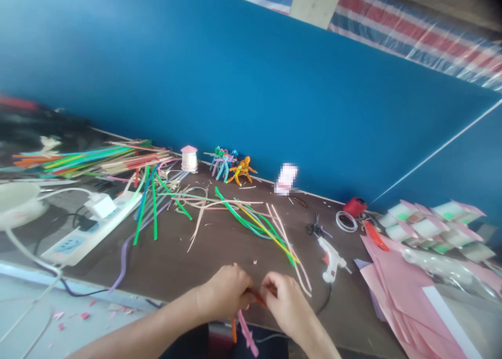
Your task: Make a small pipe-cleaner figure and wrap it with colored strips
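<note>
My left hand (227, 291) is closed at the front edge of the table, pinching an orange pipe cleaner (234, 330) whose end hangs down below it. A fuzzy pink strip (247, 335) also dangles under that hand. Close beside it, my right hand (288, 304) is closed with fingertips on the orange stretch between the two hands. The fingers hide most of what is held. Loose green, yellow and pale pink pipe cleaners (257, 220) lie just beyond. Small orange pipe-cleaner figures (242, 172) and blue ones (223, 165) stand against the wall.
To the right lie a white glue gun (332, 258), black scissors (314, 227), pink sheets (396, 291) and stacked white-and-pink paper pieces (427, 226). At left are a power strip (92, 233), a pipe-cleaner pile (94, 158) and a small white pot with a pink top (189, 160).
</note>
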The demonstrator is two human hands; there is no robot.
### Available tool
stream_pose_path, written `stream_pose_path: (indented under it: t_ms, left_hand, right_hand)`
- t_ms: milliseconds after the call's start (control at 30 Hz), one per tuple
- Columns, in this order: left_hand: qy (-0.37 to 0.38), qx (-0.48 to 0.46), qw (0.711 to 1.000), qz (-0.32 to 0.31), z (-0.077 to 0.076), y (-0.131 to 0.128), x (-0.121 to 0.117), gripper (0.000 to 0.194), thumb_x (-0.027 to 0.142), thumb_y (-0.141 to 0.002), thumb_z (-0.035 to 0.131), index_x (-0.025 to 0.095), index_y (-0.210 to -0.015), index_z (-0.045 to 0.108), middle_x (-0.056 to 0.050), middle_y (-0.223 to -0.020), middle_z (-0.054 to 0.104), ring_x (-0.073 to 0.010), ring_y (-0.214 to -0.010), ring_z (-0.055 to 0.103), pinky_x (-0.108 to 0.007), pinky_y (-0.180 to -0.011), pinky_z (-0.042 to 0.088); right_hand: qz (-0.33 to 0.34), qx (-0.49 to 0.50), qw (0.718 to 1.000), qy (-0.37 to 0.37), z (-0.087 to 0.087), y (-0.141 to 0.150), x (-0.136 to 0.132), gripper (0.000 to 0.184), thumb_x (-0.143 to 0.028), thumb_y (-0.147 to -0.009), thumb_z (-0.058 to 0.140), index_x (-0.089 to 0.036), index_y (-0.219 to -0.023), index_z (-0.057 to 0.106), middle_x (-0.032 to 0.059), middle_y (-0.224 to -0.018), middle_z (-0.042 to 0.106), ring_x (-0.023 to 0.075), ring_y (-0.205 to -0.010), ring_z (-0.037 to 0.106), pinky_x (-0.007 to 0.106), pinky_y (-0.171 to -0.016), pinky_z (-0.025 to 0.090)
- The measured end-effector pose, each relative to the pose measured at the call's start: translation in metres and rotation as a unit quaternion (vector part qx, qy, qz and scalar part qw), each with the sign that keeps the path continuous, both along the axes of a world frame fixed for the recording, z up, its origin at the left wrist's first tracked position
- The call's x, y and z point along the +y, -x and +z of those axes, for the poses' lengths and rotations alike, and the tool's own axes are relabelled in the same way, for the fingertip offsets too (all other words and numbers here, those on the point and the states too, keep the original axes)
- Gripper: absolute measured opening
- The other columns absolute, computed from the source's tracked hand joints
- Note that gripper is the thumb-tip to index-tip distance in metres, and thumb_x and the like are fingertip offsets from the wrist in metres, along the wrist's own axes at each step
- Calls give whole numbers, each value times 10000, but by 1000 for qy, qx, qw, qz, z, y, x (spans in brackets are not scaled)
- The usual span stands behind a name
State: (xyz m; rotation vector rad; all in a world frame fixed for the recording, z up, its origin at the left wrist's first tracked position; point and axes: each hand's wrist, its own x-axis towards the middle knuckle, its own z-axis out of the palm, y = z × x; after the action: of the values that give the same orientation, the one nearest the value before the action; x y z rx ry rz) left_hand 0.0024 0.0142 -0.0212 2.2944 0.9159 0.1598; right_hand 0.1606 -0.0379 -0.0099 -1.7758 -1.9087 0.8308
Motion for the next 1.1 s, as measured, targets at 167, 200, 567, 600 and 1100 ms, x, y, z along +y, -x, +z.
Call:
stream_pose_path:
  t_ms: [167, 200, 567, 600, 1100]
  left_hand:
    - [24, -26, 995, 99, -11, -6, 0, 245, 216, -743, 443, 198, -676, 678, -27, -628, 684, -164, -596, 607, -217, -564, 398]
    - [41, -38, 993, 100, -12, -5, 1, 240, 206, -736, 441, 195, -693, 677, -21, -637, 683, -155, -598, 600, -211, -569, 398]
    - [71, -97, 983, 137, -9, 0, 4, 222, 160, -657, 449, 157, -729, 660, -2, -609, 629, -116, -567, 531, -184, -521, 335]
    - [65, -99, 983, 141, -10, -1, 4, 220, 154, -658, 443, 156, -713, 655, -1, -598, 622, -115, -561, 526, -185, -519, 330]
    - [338, -226, 902, 146, -8, 4, 11, 296, 387, -710, 531, 106, -777, 594, 8, -591, 591, -37, -326, 347, -165, -316, 242]
  right_hand:
    - [-18, -131, 985, -112, -6, 11, -8, 209, -120, -797, 417, -196, -708, 589, 23, -646, 653, 165, -610, 623, 222, -553, 364]
    - [-21, -144, 981, -127, -8, 12, -9, 215, -117, -801, 414, -198, -703, 588, 19, -634, 649, 162, -593, 621, 223, -546, 360]
    - [-35, -101, 971, -212, -11, 10, -9, 218, -151, -816, 414, -210, -752, 614, 7, -613, 651, 141, -536, 616, 204, -514, 388]
    - [-32, -98, 972, -211, -12, 12, -10, 221, -153, -817, 412, -211, -761, 618, 11, -619, 654, 145, -551, 622, 204, -524, 395]
    - [-71, 66, 995, -35, -16, 6, -8, 251, -257, -808, 458, -163, -661, 639, 15, -520, 612, 136, -469, 558, 199, -461, 371]
